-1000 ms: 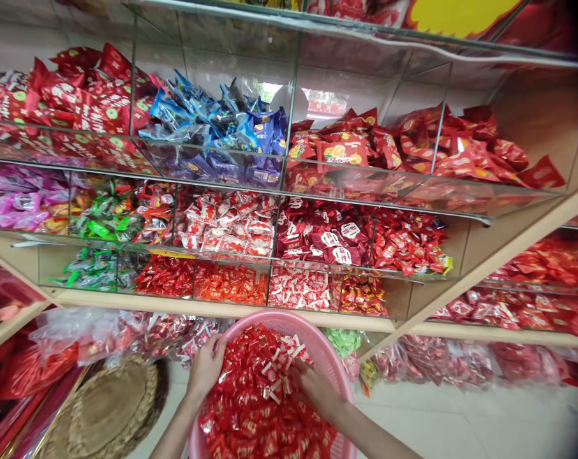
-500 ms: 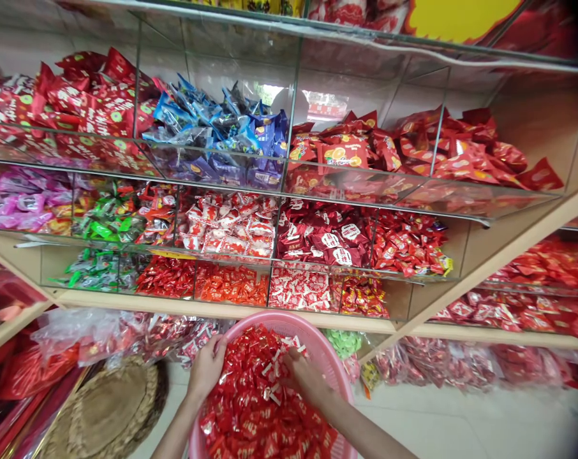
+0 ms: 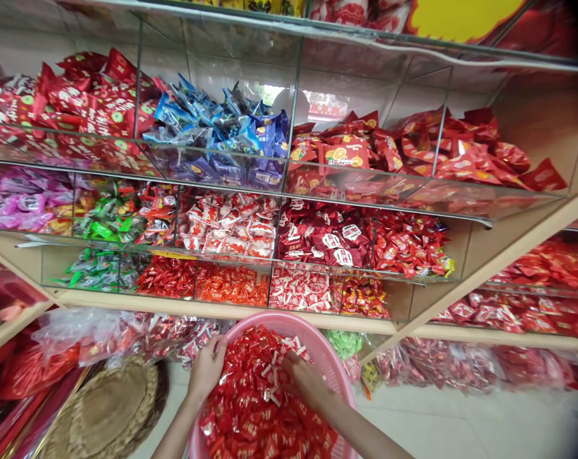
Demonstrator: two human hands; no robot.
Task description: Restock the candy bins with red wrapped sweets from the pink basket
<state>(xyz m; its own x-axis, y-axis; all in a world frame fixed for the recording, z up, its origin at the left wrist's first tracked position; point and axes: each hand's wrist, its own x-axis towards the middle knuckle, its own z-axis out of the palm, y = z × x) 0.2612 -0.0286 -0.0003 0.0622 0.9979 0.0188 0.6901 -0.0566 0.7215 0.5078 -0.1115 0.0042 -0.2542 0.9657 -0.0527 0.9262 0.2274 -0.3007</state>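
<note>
A pink basket (image 3: 334,357) full of red wrapped candies (image 3: 255,408) is at the bottom centre, with some white-and-red candies near its back right. My left hand (image 3: 208,366) grips the basket's left rim, thumb at the inner side and fingers mostly hidden outside. My right hand (image 3: 305,379) is inside the basket, over the candies at the right. Its fingertips are hidden or blurred among the white-and-red pieces, so what they hold cannot be made out.
Clear-fronted shelves (image 3: 289,191) of wrapped candies rise behind the basket. Below them lie plastic bags of sweets (image 3: 102,331) along the floor. A woven straw item (image 3: 110,408) rests at the lower left. Pale floor tiles (image 3: 461,421) show at the lower right.
My right hand has shifted very slightly among the candies. My left hand and the basket stay where they were.
</note>
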